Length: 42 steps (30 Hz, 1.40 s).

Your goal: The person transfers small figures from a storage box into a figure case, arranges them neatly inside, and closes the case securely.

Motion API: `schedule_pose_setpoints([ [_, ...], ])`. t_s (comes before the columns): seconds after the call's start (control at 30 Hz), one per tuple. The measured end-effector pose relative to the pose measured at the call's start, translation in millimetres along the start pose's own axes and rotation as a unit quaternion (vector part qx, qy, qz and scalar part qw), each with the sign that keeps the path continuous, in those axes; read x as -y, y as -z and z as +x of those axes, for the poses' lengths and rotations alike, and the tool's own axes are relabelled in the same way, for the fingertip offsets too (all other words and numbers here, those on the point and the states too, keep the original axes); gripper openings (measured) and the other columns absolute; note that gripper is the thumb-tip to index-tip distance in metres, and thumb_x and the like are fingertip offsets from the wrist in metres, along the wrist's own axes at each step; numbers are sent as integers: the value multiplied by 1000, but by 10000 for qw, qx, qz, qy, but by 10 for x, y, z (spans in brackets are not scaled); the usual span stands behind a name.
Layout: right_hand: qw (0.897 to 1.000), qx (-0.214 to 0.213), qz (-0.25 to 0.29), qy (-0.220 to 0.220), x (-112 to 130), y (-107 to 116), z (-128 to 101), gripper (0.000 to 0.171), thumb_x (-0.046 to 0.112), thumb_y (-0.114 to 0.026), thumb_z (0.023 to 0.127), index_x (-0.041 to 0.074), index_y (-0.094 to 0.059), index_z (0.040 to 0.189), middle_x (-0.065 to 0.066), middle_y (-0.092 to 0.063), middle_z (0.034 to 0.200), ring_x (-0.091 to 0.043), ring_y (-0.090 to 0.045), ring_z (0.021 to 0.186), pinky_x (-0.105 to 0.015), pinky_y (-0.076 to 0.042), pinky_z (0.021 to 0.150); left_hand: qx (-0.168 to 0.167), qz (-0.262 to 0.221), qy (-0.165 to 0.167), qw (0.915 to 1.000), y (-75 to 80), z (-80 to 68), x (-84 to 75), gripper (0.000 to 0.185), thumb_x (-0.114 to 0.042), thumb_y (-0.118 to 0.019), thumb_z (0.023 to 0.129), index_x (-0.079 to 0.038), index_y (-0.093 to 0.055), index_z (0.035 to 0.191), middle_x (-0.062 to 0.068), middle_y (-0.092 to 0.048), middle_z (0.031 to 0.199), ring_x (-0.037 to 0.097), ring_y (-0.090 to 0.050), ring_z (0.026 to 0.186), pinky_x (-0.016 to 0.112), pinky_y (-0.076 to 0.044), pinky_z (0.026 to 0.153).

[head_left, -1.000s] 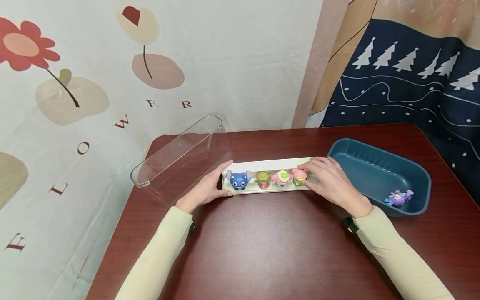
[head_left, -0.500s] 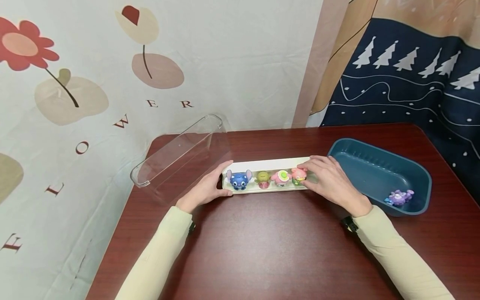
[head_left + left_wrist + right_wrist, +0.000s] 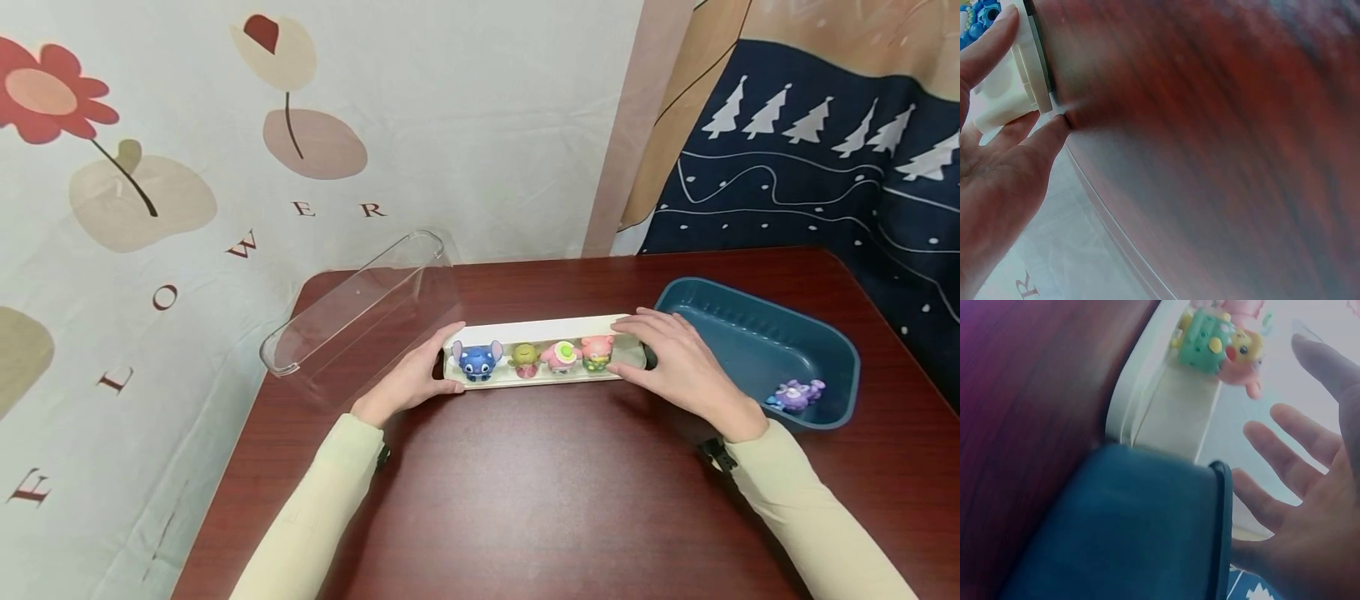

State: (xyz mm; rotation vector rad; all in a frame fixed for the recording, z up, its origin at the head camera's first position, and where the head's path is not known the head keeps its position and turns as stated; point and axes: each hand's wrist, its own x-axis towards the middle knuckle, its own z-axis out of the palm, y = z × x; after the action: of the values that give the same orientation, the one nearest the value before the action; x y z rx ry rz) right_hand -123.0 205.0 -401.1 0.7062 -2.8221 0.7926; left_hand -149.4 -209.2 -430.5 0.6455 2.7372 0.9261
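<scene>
In the head view a long white display stand [image 3: 540, 331] sits on the table, bearing a row of small figurines. From the left these are a big-eared blue one [image 3: 477, 362], a green one [image 3: 526, 358], a pink one with a green-and-white disc [image 3: 561, 357], and a pink one in green clothes [image 3: 597, 353]. My left hand [image 3: 408, 375] grips the stand's left end between thumb and fingers. Around the right end my right hand [image 3: 690, 367] is spread, holding nothing. The right wrist view shows its fingers [image 3: 1285, 456] apart from the nearest figurine.
A dark teal bin [image 3: 765, 333] stands close to the stand's right end, with a purple figurine [image 3: 797, 395] lying inside. Behind my left hand, a clear plastic cover [image 3: 360, 300] lies at the table's back left edge, by the patterned curtain [image 3: 487, 125].
My right hand has let go of the rightmost pink figurine and drawn back to the right, its fingers opening. The left hand keeps its grip on the stand.
</scene>
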Motion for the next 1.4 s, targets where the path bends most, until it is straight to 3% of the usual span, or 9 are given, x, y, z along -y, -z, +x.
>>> schedule_pose_setpoints([
  [0.27, 9972, -69, 467, -574, -32, 224, -187, 60, 41, -80, 90, 13, -63, 141, -17, -56, 146, -41, -44, 138, -71, -36, 108, 1, -14, -15, 10000, -4, 3, 10, 101, -15, -90, 82, -14, -30, 162, 16, -42, 160, 34, -44, 143, 52, -34, 119],
  [0.5, 9908, -88, 692, -1159, -117, 426, -360, 63, 44, -80, 90, 19, -61, 145, -15, -52, 151, -41, -40, 141, -79, -31, 104, -13, 35, 1, 10000, -17, 8, 47, 100, -16, -90, 82, -14, -29, 162, 16, -41, 160, 34, -44, 143, 52, -34, 119],
  [0.9, 9849, -384, 623, -1571, -461, 708, -741, 62, 37, -76, 94, 18, -55, 150, -21, -50, 151, -46, -40, 134, -80, -35, 96, -6, 40, -29, 10000, -15, 12, 51, 101, -15, -90, 82, -14, -29, 162, 15, -41, 160, 33, -43, 144, 51, -33, 119],
  [1.4, 9742, 48, -71, -2255, -839, 843, -1012, 67, 42, -71, 98, 5, -50, 149, -37, -41, 147, -57, -34, 128, -85, -32, 91, -15, 30, -35, 10000, -23, 11, 57, 100, -17, -90, 83, -15, -29, 162, 15, -41, 160, 34, -43, 144, 53, -33, 119],
])
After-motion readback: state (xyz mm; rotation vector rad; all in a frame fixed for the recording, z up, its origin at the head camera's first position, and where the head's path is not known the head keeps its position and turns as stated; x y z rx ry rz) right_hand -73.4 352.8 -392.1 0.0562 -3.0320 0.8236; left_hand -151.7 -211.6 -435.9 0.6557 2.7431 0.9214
